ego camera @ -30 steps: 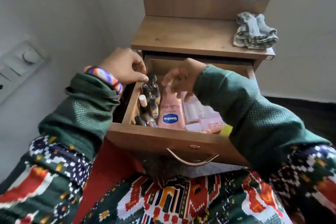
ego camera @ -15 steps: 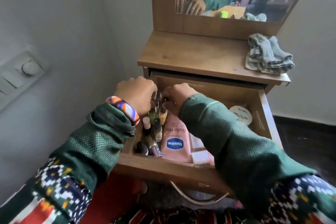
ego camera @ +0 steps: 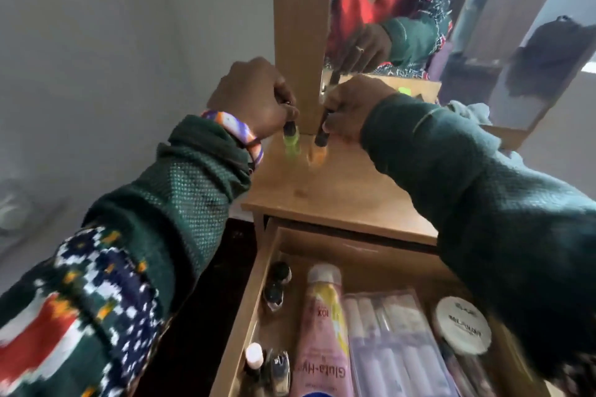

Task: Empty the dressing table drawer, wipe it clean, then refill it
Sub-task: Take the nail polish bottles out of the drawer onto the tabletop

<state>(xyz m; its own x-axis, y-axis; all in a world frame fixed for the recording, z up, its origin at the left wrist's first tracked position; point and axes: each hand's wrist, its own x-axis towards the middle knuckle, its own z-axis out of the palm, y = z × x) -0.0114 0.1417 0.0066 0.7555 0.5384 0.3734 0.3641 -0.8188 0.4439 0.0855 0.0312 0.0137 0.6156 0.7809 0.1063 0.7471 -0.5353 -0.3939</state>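
The wooden drawer [ego camera: 258, 293] stands pulled out below the dressing table top [ego camera: 348, 193]. My left hand [ego camera: 254, 100] grips the black cap of a green nail polish bottle [ego camera: 291, 143] that stands on the top by the mirror frame. Beside it, my right hand [ego camera: 351, 106] grips the black cap of an orange nail polish bottle [ego camera: 317, 155], also on the top. In the drawer lie several small dark bottles [ego camera: 275, 290], a pink Vaseline tube [ego camera: 322, 332], a clear packet of tubes [ego camera: 396, 342] and a round white jar [ego camera: 461, 325].
A mirror [ego camera: 419, 19] rises at the back of the table and reflects me. A grey cloth [ego camera: 471, 109] lies on the top at the right, mostly behind my right sleeve. A wall [ego camera: 96, 58] closes the left side.
Both hands have lifted out of the drawer, each with a nail polish bottle, and set them on the table top by the mirror. The camera has tilted up and closer.
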